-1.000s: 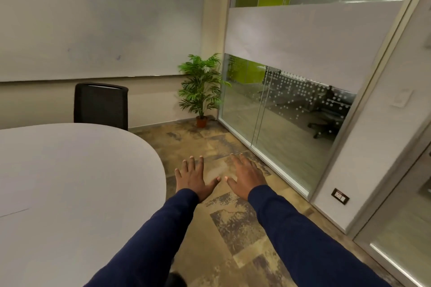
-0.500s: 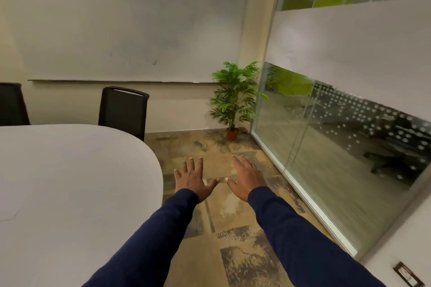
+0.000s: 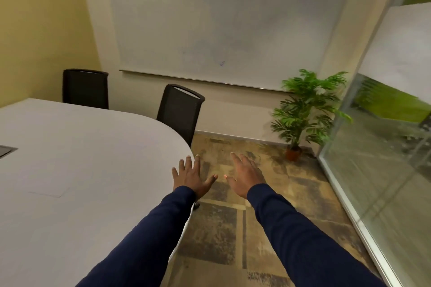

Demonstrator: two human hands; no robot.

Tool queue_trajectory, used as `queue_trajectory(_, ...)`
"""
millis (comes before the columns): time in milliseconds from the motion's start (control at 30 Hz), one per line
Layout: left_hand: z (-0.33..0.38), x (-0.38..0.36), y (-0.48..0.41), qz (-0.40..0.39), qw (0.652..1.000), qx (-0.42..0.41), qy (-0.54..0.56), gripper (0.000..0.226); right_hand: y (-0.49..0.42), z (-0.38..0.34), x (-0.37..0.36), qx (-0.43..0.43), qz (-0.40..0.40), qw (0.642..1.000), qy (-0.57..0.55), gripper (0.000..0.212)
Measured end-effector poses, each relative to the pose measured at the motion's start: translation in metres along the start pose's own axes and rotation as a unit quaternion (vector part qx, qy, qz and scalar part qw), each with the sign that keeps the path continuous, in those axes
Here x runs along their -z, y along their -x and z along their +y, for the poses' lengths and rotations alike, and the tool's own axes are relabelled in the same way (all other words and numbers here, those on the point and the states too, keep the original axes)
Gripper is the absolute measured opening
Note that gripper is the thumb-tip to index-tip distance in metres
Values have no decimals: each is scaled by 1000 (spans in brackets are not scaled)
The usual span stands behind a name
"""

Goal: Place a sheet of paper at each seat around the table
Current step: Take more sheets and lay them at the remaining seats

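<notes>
A large white oval table (image 3: pixel 77 158) fills the left half of the view. A faint white sheet of paper (image 3: pixel 47 187) lies flat on it near the middle. Two black chairs stand at the table's far side, one at the back left (image 3: pixel 85 88) and one at the rounded end (image 3: pixel 180 113). My left hand (image 3: pixel 190 176) is stretched out palm down with fingers spread, over the table's rounded edge. My right hand (image 3: pixel 246 176) hovers beside it over the carpet, fingers straight. Neither hand holds anything.
A dark recessed cable box (image 3: pixel 7 150) sits in the tabletop at the far left. A potted green plant (image 3: pixel 303 112) stands in the corner by the glass wall (image 3: pixel 384 147). A whiteboard (image 3: pixel 221 23) covers the back wall. Patterned carpet (image 3: pixel 233 228) lies to the table's right.
The view has swung left: the glass wall slid to the right edge, a second chair and more table came into view. Both hands stay outstretched, the left now over the table edge.
</notes>
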State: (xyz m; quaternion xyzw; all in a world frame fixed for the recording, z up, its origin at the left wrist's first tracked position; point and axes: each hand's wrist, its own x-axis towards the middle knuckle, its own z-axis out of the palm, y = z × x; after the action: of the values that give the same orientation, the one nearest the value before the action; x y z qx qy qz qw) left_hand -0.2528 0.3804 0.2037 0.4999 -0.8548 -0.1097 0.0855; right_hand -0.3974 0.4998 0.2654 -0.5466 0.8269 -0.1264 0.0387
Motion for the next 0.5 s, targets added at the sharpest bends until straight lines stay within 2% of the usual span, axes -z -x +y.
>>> queue_trajectory(300, -80, -2, -171, 23, 995, 101, 3, 101, -213, -51, -34, 92, -31, 995, -2, 77)
queue_trajectory(500, -154, 22, -223, 42, 982, 186, -6, 99, -306, -124, -63, 188, -51, 981, 8, 75)
